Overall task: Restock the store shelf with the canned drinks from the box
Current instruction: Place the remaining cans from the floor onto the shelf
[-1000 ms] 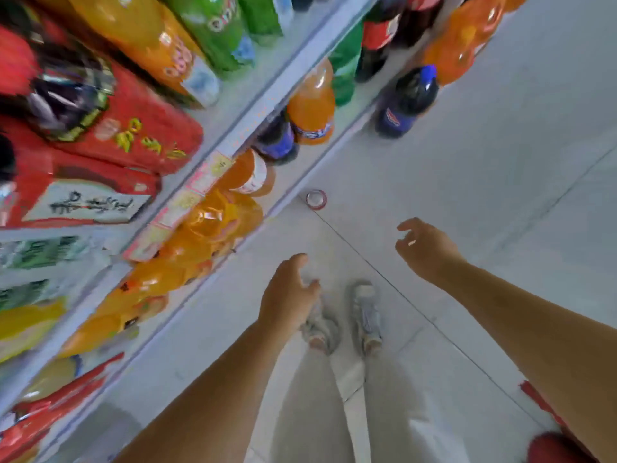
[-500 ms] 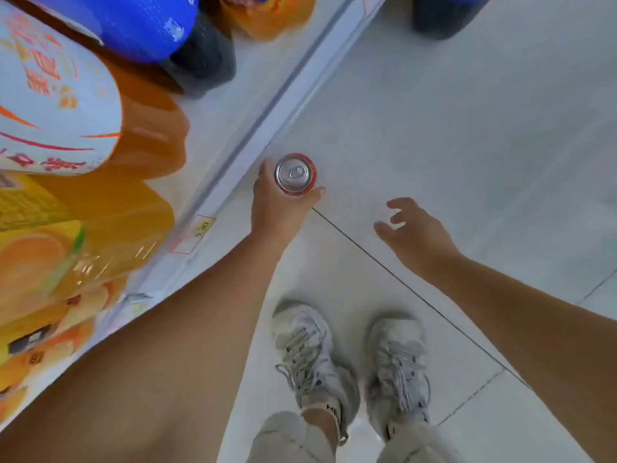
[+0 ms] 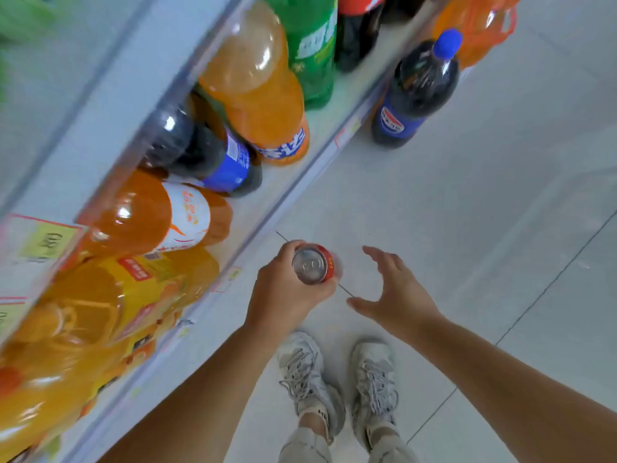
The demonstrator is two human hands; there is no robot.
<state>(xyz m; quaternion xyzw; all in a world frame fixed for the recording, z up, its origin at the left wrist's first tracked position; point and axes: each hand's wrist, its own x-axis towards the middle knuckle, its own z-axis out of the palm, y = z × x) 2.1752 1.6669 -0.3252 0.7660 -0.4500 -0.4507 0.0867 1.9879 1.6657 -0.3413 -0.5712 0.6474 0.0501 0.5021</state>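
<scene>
The can (image 3: pixel 312 265) is now off the floor (image 3: pixel 467 228). Half a second ago it stood on the tiles against the foot of the shelf (image 3: pixel 283 202), and the left hand was only closing around it. Now this hand carries it in the air. I judge that the pick-up is done and what remains is to bring the can up to a free place on the shelf. The box is not in view.

Nearest to the person are the two white shoes (image 3: pixel 310 375), planted on the floor. Above them, the left hand (image 3: pixel 283 299) has its fingers (image 3: pixel 293 250) curled round the side of the can and grips it upright. The right hand (image 3: pixel 397 295) is just beside the can and does not touch it. Its fingers are spread and hold nothing.

The can has a red side and a silver top, which faces upward with the pull tab unopened. The label is too blurred to read. No dent is visible.

Farther away, big orange bottles (image 3: pixel 260 95) fill the lowest shelf. Beyond them a dark cola bottle (image 3: pixel 414 91) stands on the floor.
</scene>
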